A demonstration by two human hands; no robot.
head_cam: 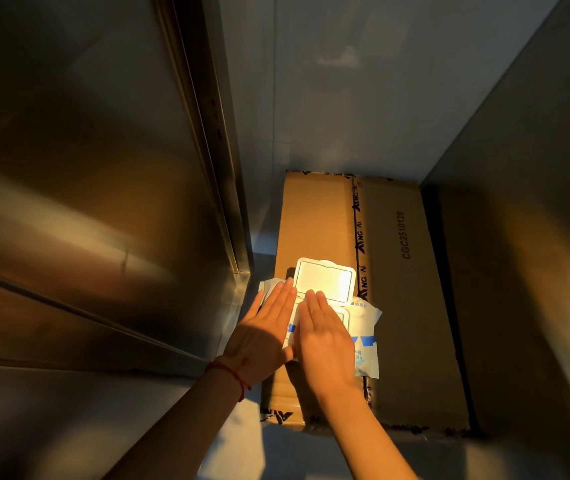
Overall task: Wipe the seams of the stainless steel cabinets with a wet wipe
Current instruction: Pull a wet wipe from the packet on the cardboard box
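A white and blue pack of wet wipes (366, 336) lies on a cardboard box (401, 306), its white flip lid (325, 279) standing open. My left hand (264, 332) lies flat with fingers straight on the pack's left part, a red string around its wrist. Beside it, my right hand (325, 344) rests flat on the pack's middle, fingers together, fingertips near the lid hinge. Neither hand grips anything. A stainless steel cabinet (86, 202) stands to the left, with a vertical seam (207, 140) along its edge.
A second steel cabinet side (525, 220) rises on the right. A pale wall (345, 81) stands behind the box. The box fills the narrow gap between both cabinets, with grey floor (276, 452) in front of it.
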